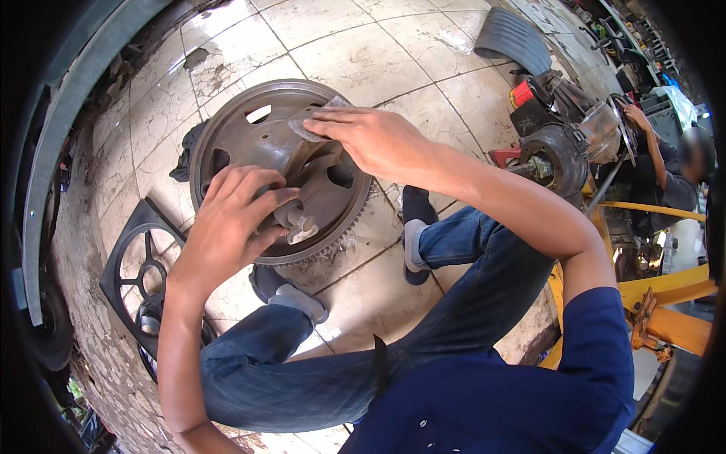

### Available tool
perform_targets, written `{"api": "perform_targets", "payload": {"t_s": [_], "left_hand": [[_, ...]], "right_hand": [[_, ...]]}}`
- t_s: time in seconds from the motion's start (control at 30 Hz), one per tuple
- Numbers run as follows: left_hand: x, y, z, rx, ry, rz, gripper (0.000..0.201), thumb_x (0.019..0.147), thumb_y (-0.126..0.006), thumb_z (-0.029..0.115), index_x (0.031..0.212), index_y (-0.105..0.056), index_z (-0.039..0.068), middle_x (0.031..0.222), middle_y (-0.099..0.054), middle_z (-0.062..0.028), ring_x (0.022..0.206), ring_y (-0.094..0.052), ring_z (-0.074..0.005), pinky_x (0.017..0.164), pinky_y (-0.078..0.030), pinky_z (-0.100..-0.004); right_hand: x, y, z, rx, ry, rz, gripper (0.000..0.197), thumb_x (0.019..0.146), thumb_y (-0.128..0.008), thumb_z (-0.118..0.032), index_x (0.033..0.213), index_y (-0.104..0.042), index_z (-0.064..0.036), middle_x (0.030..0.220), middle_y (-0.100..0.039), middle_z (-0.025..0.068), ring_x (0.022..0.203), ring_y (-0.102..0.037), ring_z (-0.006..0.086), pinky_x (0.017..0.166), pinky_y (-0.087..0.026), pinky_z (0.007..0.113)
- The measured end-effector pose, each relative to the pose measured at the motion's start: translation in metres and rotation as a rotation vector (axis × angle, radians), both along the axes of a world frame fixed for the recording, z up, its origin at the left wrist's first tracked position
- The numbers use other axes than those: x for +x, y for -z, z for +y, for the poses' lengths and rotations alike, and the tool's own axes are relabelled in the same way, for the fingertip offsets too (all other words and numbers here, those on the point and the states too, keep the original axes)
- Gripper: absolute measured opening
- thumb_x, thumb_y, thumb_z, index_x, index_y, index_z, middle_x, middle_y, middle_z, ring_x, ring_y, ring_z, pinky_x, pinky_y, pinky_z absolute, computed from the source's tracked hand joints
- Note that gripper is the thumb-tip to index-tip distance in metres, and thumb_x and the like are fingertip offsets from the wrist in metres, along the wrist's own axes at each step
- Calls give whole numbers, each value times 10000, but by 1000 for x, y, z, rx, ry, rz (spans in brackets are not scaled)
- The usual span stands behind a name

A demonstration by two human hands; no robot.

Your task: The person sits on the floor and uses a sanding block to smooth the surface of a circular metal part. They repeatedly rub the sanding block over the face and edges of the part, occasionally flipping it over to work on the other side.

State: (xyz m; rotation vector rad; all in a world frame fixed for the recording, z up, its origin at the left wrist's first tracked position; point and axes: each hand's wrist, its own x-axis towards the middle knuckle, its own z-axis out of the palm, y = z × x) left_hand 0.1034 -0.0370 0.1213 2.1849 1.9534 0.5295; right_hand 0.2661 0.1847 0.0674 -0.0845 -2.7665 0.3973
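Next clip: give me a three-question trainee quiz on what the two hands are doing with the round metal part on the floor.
1. True or false: the left hand rests on the hub of the flywheel.
2. What does the right hand press against the flywheel?
A. a wire brush
B. a piece of sandpaper
C. a spanner
3. Fill in: the flywheel lies on a cracked ____ floor, with a black fan shroud to the person's left.

Key
1. True; its fingers curl over the raised centre.
2. B; a small grey sheet lies flat under the fingertips, near the rim.
3. Tiled.
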Motion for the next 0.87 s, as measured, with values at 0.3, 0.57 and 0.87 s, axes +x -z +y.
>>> {"api": "perform_targets", "payload": {"t_s": [0.3,0.57,0.87], "left_hand": [[9,2,-2,-3,78,10,523,697,-834,174,1198,-703,98,1189,-629,-55,1227,-567,-278,1187,-338,-531],[0,6,-6,29,1,136,520,687,-844,204,1191,-718,172,1335,-581,-17,1410,-448,-266,1247,-249,-586],[0,10,-4,-12,2,127,526,705,-833,213,1213,-700,186,1377,-557,-26,1445,-409,-257,1258,-225,-587]], "right_hand": [[-5,-2,-8,-19,-52,16,471,926,-538,1,1382,-608,-94,1396,-620,143,1281,-599,287,1066,-519,389],[-10,0,-1,-15,-28,-9,459,942,-514,0,1370,-625,-125,1392,-631,94,1258,-613,290,1044,-533,390],[-11,2,20,-46,-34,-83,420,979,-490,-30,1359,-633,-141,1333,-667,91,1207,-637,310,1000,-547,436]]}}
